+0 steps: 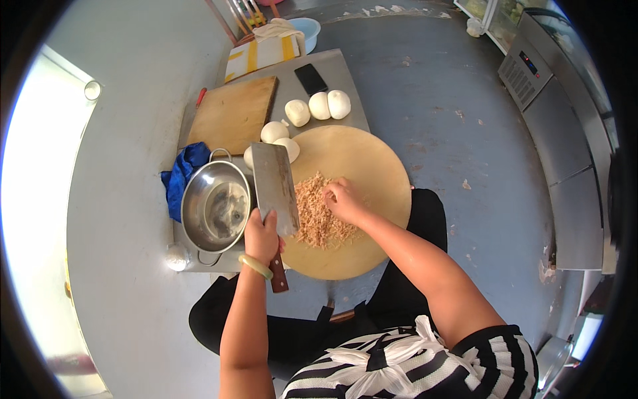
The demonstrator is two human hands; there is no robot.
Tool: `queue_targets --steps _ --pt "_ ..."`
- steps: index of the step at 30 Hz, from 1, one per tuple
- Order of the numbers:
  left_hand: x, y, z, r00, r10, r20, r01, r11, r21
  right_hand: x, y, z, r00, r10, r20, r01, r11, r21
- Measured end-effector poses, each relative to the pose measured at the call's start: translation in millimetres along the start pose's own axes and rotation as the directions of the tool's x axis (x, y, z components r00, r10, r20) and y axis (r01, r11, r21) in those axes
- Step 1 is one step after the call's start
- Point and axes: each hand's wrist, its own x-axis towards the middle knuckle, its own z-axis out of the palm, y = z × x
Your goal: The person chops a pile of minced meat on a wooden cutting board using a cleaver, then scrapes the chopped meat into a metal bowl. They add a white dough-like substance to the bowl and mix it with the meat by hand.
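Note:
My left hand (262, 234) grips a cleaver (275, 184) where its wooden handle meets the blade. The broad blade stands up over the left edge of a round chopping board (349, 154). A heap of finely chopped, pinkish-brown food (319, 219) lies on that board. With bent fingers, my right hand (341, 199) rests at the upper right of the heap; whether it pinches any bits is hidden. Left of the cleaver sits a two-handled steel pan (217, 204) with a little liquid or residue in its bottom. Pale round dough-like pieces (274, 132) lie behind the blade, partly covered by it.
More pale rounds (298, 112) and a black phone (311, 80) lie on the metal table (344, 75). A rectangular wooden board (232, 112), a red-handled tool (201, 98) and a blue cloth (182, 174) are at the left. A plain wall borders the table; a steel refrigerated counter (558, 144) stands far right.

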Motion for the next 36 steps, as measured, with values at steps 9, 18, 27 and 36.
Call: queue_targets --steps 9,18,27,36 --pt "-82.9 19.8 20.0 0.978 -0.211 -0.005 0.21 0.97 0.123 4.1 -84.0 7.2 0.968 0.074 -0.24 -0.084 0.996 -0.028" --pt "-112.2 19.3 9.5 0.927 -0.373 -0.044 0.337 0.877 -0.342 -12.9 -19.4 -3.6 0.965 -0.033 -0.261 -0.035 0.967 -0.252" --pt "-187.1 -71.6 31.2 0.685 -0.695 -0.219 0.511 0.672 -0.536 -45.1 42.0 -45.6 0.954 -0.03 -0.297 -0.001 0.995 -0.102" --pt "-164.0 -93.3 51.6 0.669 -0.694 -0.267 0.456 0.666 -0.59 -9.6 12.2 -22.0 0.965 -0.157 -0.211 0.119 0.976 -0.18"
